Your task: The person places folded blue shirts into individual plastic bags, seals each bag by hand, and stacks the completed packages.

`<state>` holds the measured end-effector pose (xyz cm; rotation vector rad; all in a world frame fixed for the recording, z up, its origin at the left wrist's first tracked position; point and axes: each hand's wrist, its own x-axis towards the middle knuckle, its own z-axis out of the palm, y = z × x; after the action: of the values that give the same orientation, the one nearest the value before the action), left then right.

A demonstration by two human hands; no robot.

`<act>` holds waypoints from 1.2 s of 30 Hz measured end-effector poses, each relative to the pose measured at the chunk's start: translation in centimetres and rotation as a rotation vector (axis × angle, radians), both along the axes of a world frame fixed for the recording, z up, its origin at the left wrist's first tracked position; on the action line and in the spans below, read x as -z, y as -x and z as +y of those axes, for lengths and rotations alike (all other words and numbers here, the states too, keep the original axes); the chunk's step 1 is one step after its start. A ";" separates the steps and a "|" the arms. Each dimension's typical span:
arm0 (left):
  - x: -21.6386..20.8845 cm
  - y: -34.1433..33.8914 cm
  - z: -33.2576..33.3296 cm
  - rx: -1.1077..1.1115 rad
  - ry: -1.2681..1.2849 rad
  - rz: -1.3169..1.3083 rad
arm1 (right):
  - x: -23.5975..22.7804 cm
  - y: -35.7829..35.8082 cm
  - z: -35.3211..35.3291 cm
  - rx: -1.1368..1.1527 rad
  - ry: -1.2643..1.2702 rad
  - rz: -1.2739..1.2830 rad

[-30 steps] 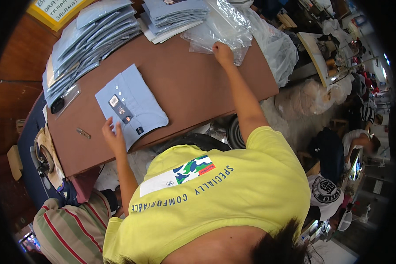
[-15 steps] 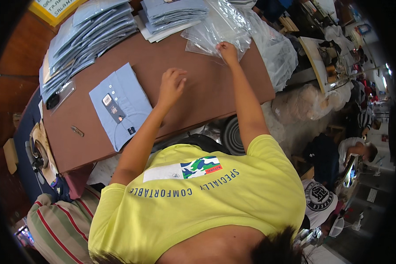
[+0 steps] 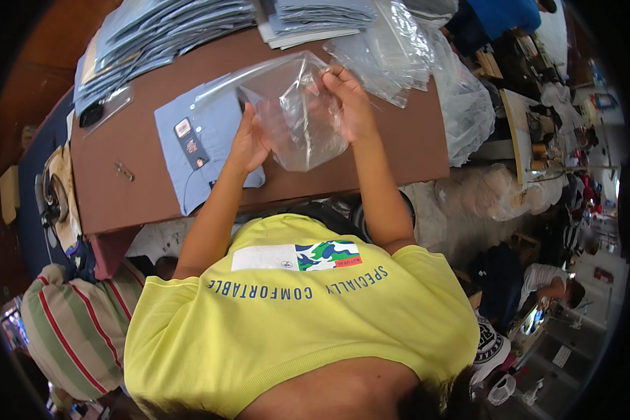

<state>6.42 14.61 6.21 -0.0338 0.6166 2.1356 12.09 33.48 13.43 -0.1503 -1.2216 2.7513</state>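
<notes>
A clear plastic bag (image 3: 297, 140) hangs opened out above the table, near its front edge. My right hand (image 3: 353, 108) is closed on the bag's upper right edge, thumb and fingers pinching the film. My left hand (image 3: 248, 145) is at the bag's left side with its thumb stretched up. Its other fingers show only dimly through the film and look spread, apart from the thumb. Left of the bag lies a folded blue shirt (image 3: 220, 119), with a dark hang tag (image 3: 190, 143) on its front. Part of the bag and my left hand cover the shirt's right side.
Piles of bagged blue shirts (image 3: 164, 38) and another stack (image 3: 322, 15) line the table's (image 3: 119, 199) far side. More clear bags (image 3: 392, 52) lie at the far right. A small metal clip (image 3: 124, 171) rests at left. Other people work off to the right.
My right hand has drawn a clear bag from the pile toward me and left. My left hand has come down beside the bag, in front of the shirt.
</notes>
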 end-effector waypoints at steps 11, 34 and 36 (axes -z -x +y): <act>-1.7 4.2 -17.7 -0.682 0.733 0.550 | -1.5 3.7 -10.7 0.695 -1.554 0.777; 6.5 3.6 -26.1 -0.872 1.061 0.424 | 11.4 3.3 -22.6 -0.110 -1.405 -0.018; 5.5 3.1 -26.1 -1.024 1.356 0.779 | 11.4 3.2 -22.8 -0.086 -1.413 -0.033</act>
<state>3.33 -11.49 0.67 -0.3188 2.8840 2.0613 8.90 10.70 2.05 0.0179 -2.7641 1.3224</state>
